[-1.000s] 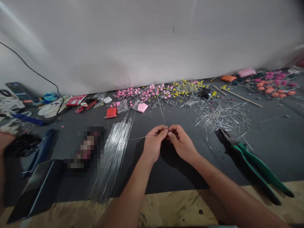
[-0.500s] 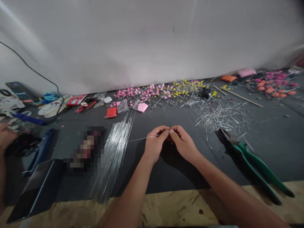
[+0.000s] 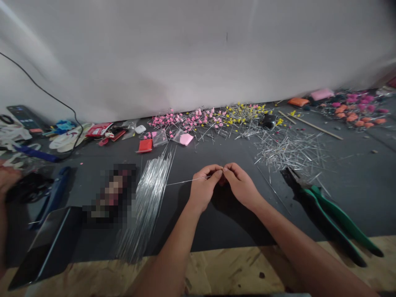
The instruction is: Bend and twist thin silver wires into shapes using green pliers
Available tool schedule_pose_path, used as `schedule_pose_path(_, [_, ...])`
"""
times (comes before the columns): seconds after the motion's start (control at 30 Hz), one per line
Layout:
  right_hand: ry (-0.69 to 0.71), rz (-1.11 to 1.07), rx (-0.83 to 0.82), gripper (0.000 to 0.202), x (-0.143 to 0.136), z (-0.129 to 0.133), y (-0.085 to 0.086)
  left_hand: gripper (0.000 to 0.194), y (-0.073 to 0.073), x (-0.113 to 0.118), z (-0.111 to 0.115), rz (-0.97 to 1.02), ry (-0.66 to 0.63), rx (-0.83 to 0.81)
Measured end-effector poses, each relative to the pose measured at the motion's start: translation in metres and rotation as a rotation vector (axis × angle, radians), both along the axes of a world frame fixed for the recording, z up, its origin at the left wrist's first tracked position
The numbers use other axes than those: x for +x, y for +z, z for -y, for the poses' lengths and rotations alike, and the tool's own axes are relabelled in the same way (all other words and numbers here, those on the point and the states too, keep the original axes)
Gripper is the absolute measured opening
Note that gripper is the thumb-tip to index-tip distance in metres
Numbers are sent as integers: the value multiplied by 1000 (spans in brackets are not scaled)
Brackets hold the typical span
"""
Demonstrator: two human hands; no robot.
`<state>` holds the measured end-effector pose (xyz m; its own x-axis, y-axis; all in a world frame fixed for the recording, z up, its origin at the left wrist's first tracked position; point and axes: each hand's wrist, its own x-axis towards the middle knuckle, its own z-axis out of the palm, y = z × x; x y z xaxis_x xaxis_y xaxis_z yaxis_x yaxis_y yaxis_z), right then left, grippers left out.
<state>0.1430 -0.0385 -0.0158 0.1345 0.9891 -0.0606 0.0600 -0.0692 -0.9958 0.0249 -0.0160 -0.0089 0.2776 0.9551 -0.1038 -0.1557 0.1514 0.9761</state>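
Note:
My left hand (image 3: pixel 202 185) is closed in a pinch on a thin silvery wire (image 3: pixel 181 182), whose long end sticks out leftward toward a bundle of straight wires (image 3: pixel 151 185). My right hand (image 3: pixel 239 183) is closed too, its thumb and fingertips meeting those of the left. Whatever lies between the touching fingertips is hidden, so what the right fingers pinch is not clear. Both hands hover over the dark table covering (image 3: pixel 222 231). Right of them rest green-handled pliers (image 3: pixel 331 218) and a heap of short wire pieces (image 3: pixel 287 148).
Along the wall lie wires tipped with pink beads (image 3: pixel 185 119) and yellow beads (image 3: pixel 244 113). Orange and magenta pieces (image 3: pixel 355 111) sit far right. At left are a dark phone (image 3: pixel 46 247), a blue tool (image 3: pixel 55 194) and another person's hand (image 3: pixel 9 177).
Both hands have shifted very slightly to the right, fingertips still together. The wire keeps its place in the left hand; the other person's hand at far left has moved a little.

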Motion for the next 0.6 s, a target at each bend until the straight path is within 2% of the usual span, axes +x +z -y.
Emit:
schedule_pose_path(0.1, [36,-50,-48,16,4,-3,1,13,0,0,0,-26,-8,4])
schedule_pose_path(0.33, [79,-369,-137,7,6,-7,6,15,-2,0,-1,-39,-19,-13])
schedule_pose_path(0.6, [102,-426,-148,9,9,-8,5,15,1,1,1,-44,-64,-27])
